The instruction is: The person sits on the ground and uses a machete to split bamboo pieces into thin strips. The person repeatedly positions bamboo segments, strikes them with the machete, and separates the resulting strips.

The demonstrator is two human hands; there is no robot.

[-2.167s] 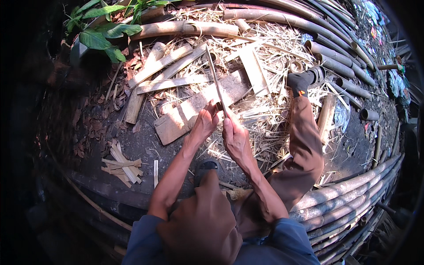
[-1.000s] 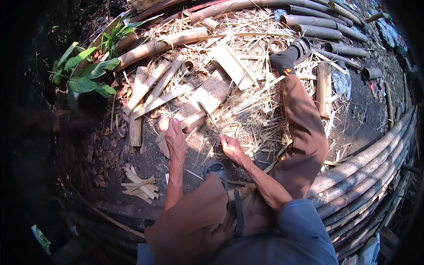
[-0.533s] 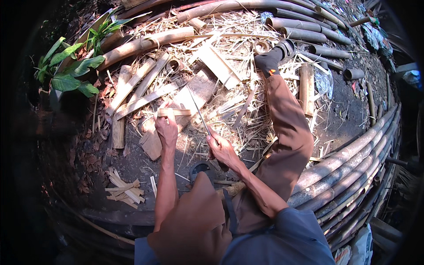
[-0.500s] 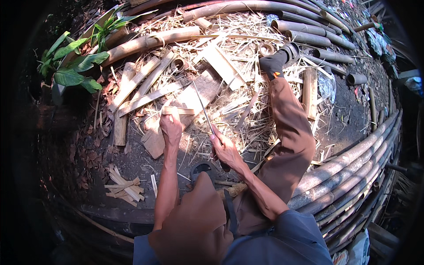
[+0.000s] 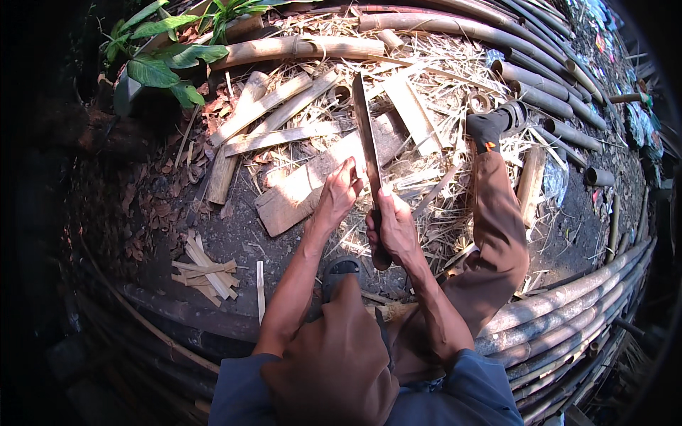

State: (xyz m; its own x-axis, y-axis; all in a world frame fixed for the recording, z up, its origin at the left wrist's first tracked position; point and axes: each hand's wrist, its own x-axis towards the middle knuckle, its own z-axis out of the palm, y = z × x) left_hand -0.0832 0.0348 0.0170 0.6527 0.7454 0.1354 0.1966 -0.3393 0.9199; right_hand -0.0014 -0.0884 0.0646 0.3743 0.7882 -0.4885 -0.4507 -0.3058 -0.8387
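Observation:
My right hand (image 5: pixel 396 227) is wrapped round the dark handle of a machete (image 5: pixel 367 131), whose long blade points up and away from me. My left hand (image 5: pixel 337 195) is closed just left of the blade, with fingers and thumb pinching a short bamboo strip (image 5: pixel 360 167). Little of that strip shows, and it lies close against the blade's lower part. Under and beyond both hands rests a broad, worn wooden board (image 5: pixel 291 202), tilted across the ground.
Split bamboo pieces (image 5: pixel 270 106) lie left of the board, among pale shavings (image 5: pixel 455 64). A small pile of cut strips (image 5: pixel 206 270) sits at the lower left. Bamboo poles (image 5: pixel 568 298) line the right side. My outstretched leg (image 5: pixel 501 206) crosses the right.
The bamboo strip has turned from lying crosswise in my left hand to nearly end-on beside the blade. Both hands have come closer together, and the machete stands more upright. The view has shifted.

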